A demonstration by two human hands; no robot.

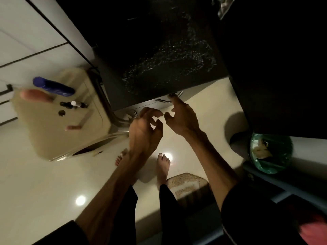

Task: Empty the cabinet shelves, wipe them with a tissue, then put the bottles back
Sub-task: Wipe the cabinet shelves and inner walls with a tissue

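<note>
Our hands empty: left hand (144, 131) loosely curled, right hand (178, 117) fingering cabinet handle (174, 99). We judged blue bottle (53, 86) light, slick; grip mid-body.

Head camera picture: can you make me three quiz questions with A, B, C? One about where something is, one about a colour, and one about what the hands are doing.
1. Where does the blue bottle lie? A on the beige surface at left; B on the floor mat; C in a hand.
2. What colour is the bin bag? A red; B green; C white.
3. What do the left hand and right hand hold? A a tissue; B a bottle; C nothing.
Answers: 1 A, it lies on its side there; 2 B, it shines green at right; 3 C, the fingers are loosely curled and empty.
</note>
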